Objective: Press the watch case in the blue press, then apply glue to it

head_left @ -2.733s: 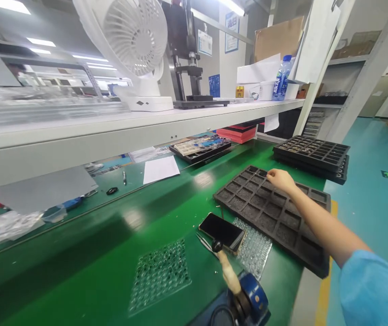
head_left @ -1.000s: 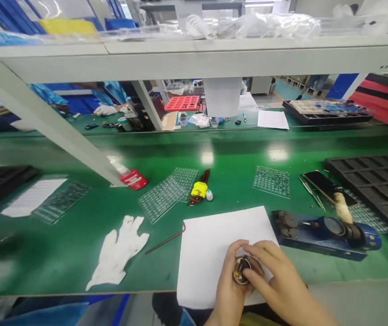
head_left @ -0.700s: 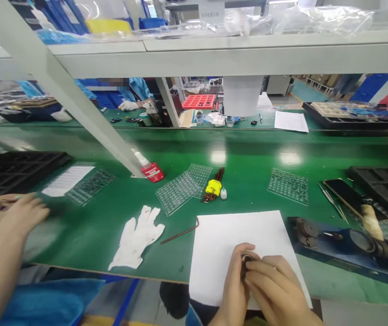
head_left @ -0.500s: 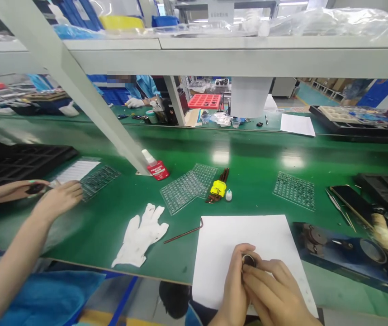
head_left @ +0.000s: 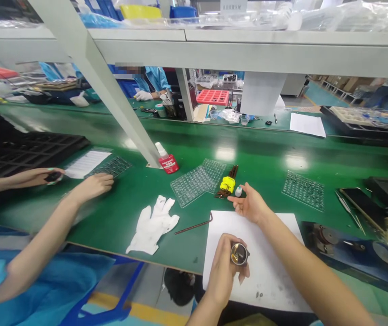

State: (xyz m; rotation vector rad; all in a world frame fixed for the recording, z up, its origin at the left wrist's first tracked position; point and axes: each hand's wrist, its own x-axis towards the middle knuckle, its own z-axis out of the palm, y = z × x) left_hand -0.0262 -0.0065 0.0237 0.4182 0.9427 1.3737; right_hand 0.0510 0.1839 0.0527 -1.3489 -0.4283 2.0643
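Observation:
My left hand (head_left: 226, 265) is closed around a small round part (head_left: 239, 254) with a metal rim and a dark, shiny face, held above a white paper sheet (head_left: 262, 280). Beyond the sheet's far edge, my right hand (head_left: 250, 206) has its fingers spread around a small white bottle (head_left: 238, 191) with a green cap; whether they touch it I cannot tell. Left of that bottle lies a yellow holder (head_left: 228, 184) with brown hex keys. A single brown hex key (head_left: 194, 226) rests by the paper's left edge.
A white glove (head_left: 153, 225), a red Loctite bottle (head_left: 168, 163) and clear trays (head_left: 191, 184) lie to the left. On the right are a blue fixture (head_left: 353, 253), tweezers (head_left: 350, 210) and a phone (head_left: 363, 206). A co-worker's hands (head_left: 95, 185) work at far left.
My right hand has left the round part and moved forward to the small white bottle. The round part stays in my left hand, its face now showing. The co-worker's near hand has shifted right.

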